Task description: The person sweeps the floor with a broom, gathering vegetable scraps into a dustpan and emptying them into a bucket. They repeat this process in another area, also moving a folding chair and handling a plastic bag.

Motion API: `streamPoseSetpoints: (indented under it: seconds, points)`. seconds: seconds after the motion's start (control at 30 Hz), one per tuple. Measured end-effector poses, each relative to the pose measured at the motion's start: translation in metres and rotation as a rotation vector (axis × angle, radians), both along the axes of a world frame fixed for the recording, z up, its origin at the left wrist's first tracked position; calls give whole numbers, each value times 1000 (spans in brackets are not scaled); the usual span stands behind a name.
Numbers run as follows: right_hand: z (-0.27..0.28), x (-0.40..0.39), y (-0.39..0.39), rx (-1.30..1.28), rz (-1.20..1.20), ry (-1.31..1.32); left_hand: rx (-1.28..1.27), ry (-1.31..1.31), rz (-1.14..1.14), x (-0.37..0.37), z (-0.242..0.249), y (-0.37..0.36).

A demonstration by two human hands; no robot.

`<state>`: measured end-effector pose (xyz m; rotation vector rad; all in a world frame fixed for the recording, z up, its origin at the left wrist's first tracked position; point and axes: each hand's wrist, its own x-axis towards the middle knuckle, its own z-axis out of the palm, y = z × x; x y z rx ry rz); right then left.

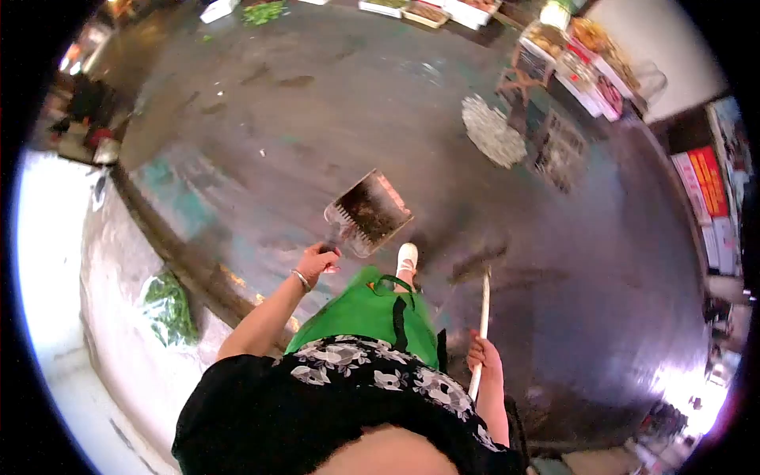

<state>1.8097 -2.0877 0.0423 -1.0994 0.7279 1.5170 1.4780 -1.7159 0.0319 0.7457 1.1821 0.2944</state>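
My left hand (pixel 318 261) is closed round the dark handle of a dustpan (pixel 370 212), which is held out in front of me with dark dirt on its pan and a row of teeth along its near side. In my right hand (pixel 484 355) is a pale broom stick (pixel 485 317), gripped partway along. Its far end meets a dark, blurred broom head (pixel 479 264) at the floor. A green apron (pixel 360 317) hangs at my waist, and one white shoe (pixel 408 257) shows beyond it.
A round drain cover or mat (pixel 492 132) lies on the wet floor (pixel 261 182), ahead and right. Produce boxes (pixel 586 83) and a small wooden stool (pixel 524 73) stand at the back right. Bagged greens (pixel 169 309) rest on a ledge at left.
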Motion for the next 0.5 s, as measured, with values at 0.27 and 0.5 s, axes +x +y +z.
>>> streamPoseSetpoints:
  seconds: [0.27, 0.5]
  points:
    - [-22, 82, 113, -274, 459, -257, 78, 425, 455, -33, 21, 63]
    - [-35, 143, 328, -54, 907, -521, -9, 461, 912, -78, 12, 52]
